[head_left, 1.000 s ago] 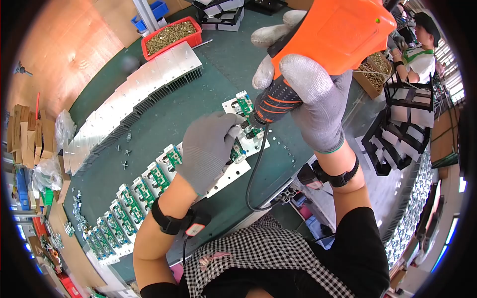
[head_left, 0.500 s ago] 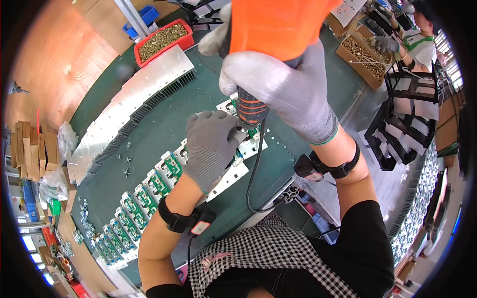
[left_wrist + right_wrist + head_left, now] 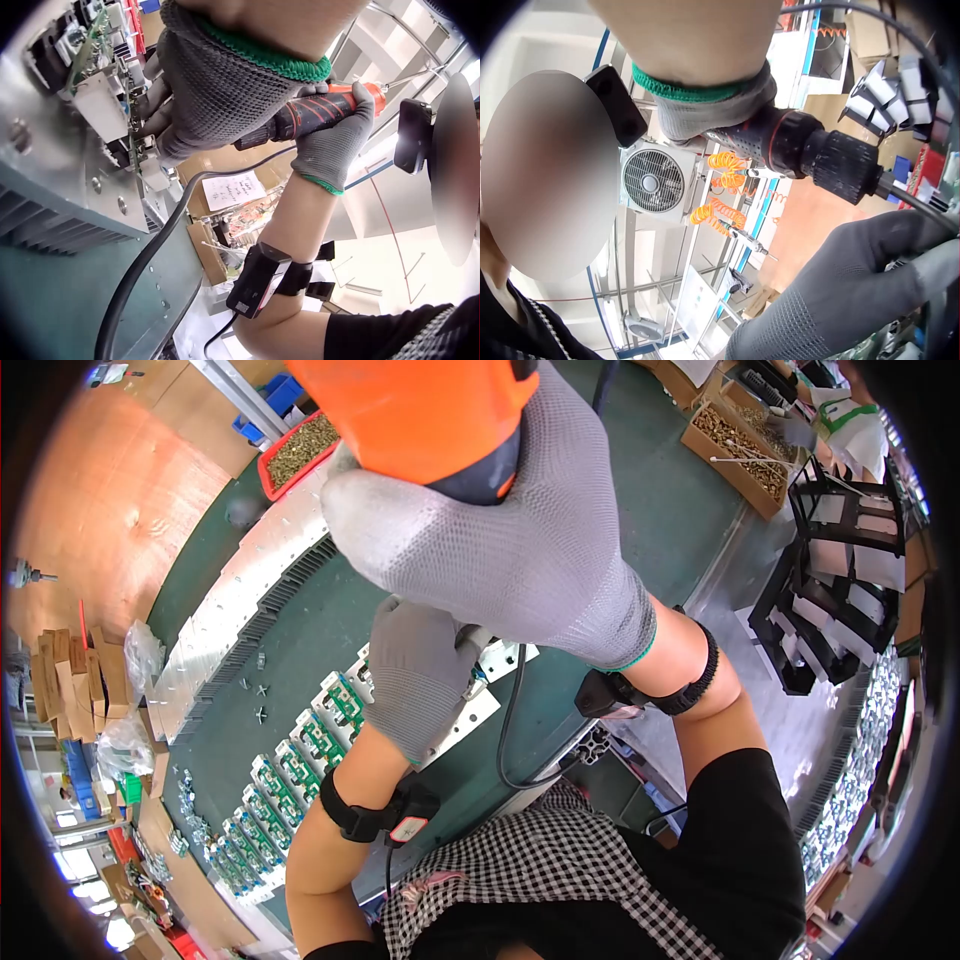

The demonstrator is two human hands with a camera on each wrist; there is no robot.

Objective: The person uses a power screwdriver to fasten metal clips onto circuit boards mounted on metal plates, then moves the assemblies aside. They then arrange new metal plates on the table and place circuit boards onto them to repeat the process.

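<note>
My gloved right hand grips an orange and black corded electric screwdriver. In the right wrist view its black chuck and thin bit point down towards my left hand. My gloved left hand lies low over the work, fingers curled at a green circuit board mounted on a metal heat sink. The bit's tip is hidden behind the left hand's fingers. In the head view, the right hand covers the screwdriver's front end and part of this board.
A row of heat sinks with boards runs down to the left. Bare finned heat sinks curve behind it. A red bin and a cardboard box hold small brass-coloured parts. The screwdriver's black cable loops close beside the work.
My right hand and the screwdriver have swung left in the head view, and now hide the driver's front end. The left hand stays at the board. The head view has shifted slightly.
</note>
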